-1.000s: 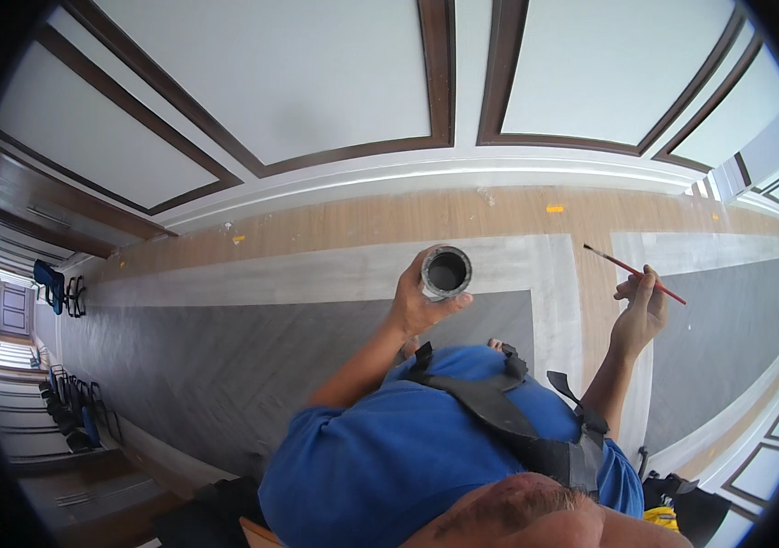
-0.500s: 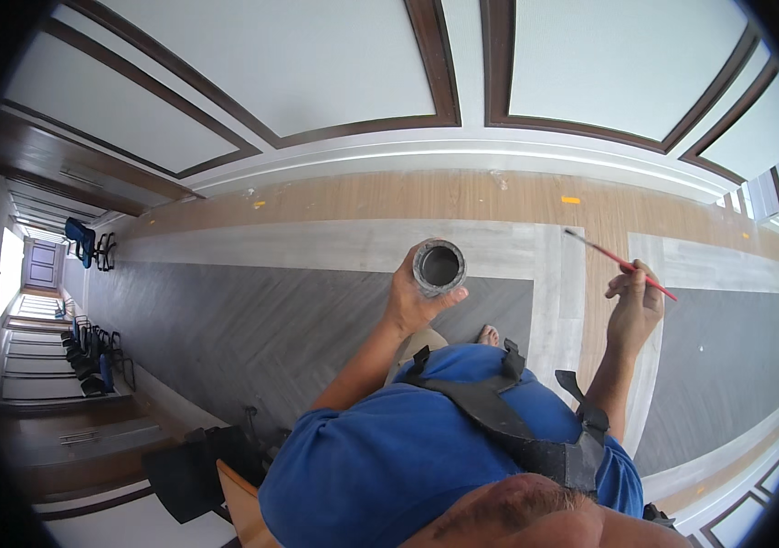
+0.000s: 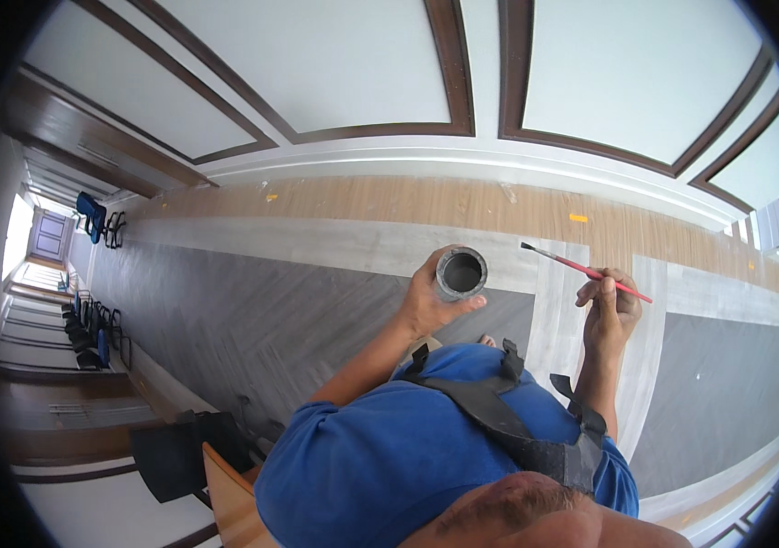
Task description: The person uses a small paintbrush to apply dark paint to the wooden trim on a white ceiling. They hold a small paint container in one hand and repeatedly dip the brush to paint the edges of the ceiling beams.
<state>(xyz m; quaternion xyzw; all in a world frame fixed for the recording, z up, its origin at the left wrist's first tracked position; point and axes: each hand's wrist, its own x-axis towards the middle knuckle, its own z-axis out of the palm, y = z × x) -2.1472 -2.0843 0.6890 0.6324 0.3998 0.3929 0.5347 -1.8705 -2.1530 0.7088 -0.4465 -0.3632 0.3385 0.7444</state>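
Note:
My left hand (image 3: 428, 303) grips a small round grey cup (image 3: 461, 273) from below, its open mouth facing the camera and grey inside. My right hand (image 3: 610, 306) pinches a thin red-handled paintbrush (image 3: 586, 270) that points up and to the left, its dark tip hanging a short way right of the cup. Both forearms rise from my blue shirt (image 3: 426, 457), which is crossed by a black harness strap (image 3: 508, 420). Below the hands lies a floor of grey, pale and wood-coloured bands (image 3: 334, 247).
A white wall with dark brown framed panels (image 3: 462, 82) runs along the top. Blue chairs (image 3: 97, 217) stand far left, more dark chairs (image 3: 88, 329) line the corridor side, and a dark bag with a wooden board (image 3: 211, 461) sits at lower left.
The view has swung, so the corridor and chairs shifted in the picture. The cup and brush stay raised in front of me, the brush tip now slightly nearer the cup.

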